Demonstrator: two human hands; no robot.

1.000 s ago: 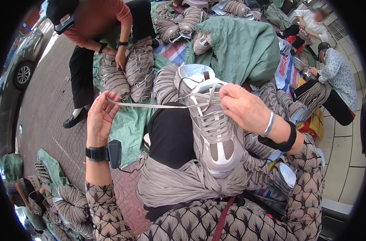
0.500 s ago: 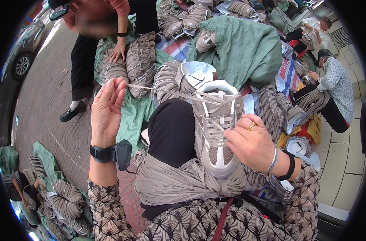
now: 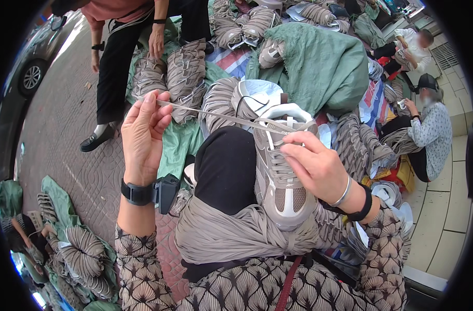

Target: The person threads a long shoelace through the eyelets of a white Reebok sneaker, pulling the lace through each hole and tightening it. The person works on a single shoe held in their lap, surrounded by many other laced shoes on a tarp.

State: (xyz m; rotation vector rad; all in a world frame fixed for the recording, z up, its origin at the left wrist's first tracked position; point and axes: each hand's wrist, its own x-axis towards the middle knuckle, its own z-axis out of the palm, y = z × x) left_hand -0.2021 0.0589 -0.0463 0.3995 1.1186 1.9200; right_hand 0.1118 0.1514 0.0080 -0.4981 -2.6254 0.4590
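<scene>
A grey-beige sneaker (image 3: 286, 176) with white trim rests upright on my lap, its toe toward me. My left hand (image 3: 147, 129) pinches the end of a flat grey shoelace (image 3: 216, 115) and holds it taut to the left of the shoe. The lace runs to the upper eyelets by the tongue. There, my right hand (image 3: 319, 168) has its thumb and index finger closed at the shoe's right side; what lies between them is hidden. Across my thigh lies a thick bundle of grey laces (image 3: 226, 233), partly under the sneaker.
Bundled sneakers (image 3: 187, 70) lie ahead, beside a green woven sack (image 3: 322, 67). A person in black trousers (image 3: 114, 78) stands ahead left; another in a patterned shirt (image 3: 433, 132) sits at right. More bundled shoes (image 3: 83, 254) are at lower left. A parked car (image 3: 26, 62) stands far left.
My right hand has moved up the shoe from the lower lacing to the upper eyelets. My left hand still holds the lace taut. The person ahead has straightened up from the bundled shoes.
</scene>
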